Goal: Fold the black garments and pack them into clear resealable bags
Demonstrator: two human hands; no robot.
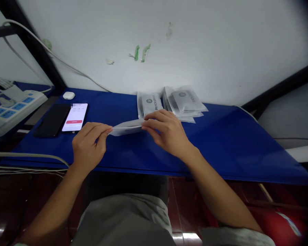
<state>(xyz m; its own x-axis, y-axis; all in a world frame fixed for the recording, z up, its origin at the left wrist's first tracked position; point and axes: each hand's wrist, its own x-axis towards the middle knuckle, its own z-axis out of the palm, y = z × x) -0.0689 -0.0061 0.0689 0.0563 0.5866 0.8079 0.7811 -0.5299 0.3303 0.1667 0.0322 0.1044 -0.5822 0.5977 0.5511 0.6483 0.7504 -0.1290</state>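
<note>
A frosted plastic bag [127,127] is stretched between my two hands above the blue table, its edge turned towards me. My left hand [88,143] pinches its left end between thumb and fingers. With thumb and fingertips, my right hand [166,131] grips the right end. Just behind lies a stack of similar frosted bags [150,104] printed with a dark logo and lettering. A second stack of frosted bags [186,100] lies to its right, loosely overlapped. What the held bag contains cannot be made out.
On the left of the blue table [233,147] lie a lit phone [75,118], a black phone-like slab [52,120] and a white earbud case [68,95]. A white power strip [17,111] with cables stands at far left. The white wall [210,51] rises behind.
</note>
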